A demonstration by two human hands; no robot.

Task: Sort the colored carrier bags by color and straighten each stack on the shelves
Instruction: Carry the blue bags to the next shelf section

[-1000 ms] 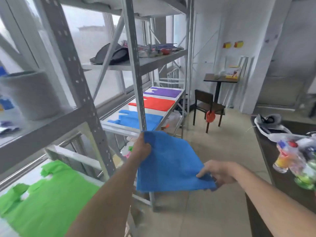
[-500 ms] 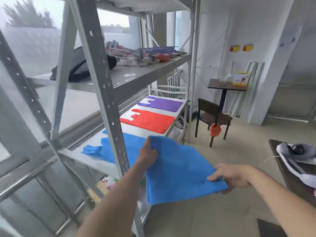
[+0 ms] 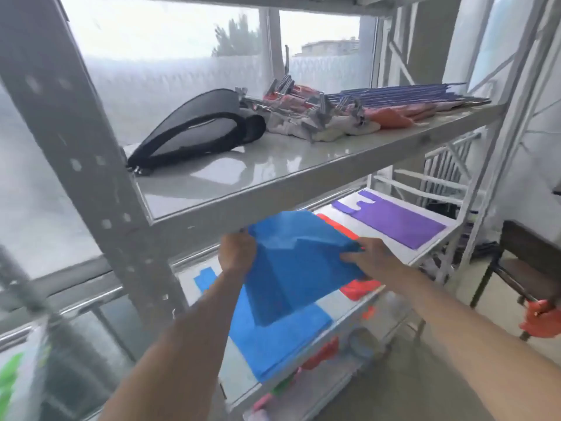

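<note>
Blue bag (image 3: 291, 268), gripped at its edges by the left hand (image 3: 236, 253) and right hand (image 3: 368, 258), hangs over the blue stack (image 3: 273, 338) on the shelf (image 3: 303, 189), so laying it down squarely and smoothing it likely comes next.

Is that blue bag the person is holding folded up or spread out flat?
Partly folded. The blue fabric carrier bag shows a crease with one darker layer lapped over another, held between the left hand and right hand above the blue stack.
</note>
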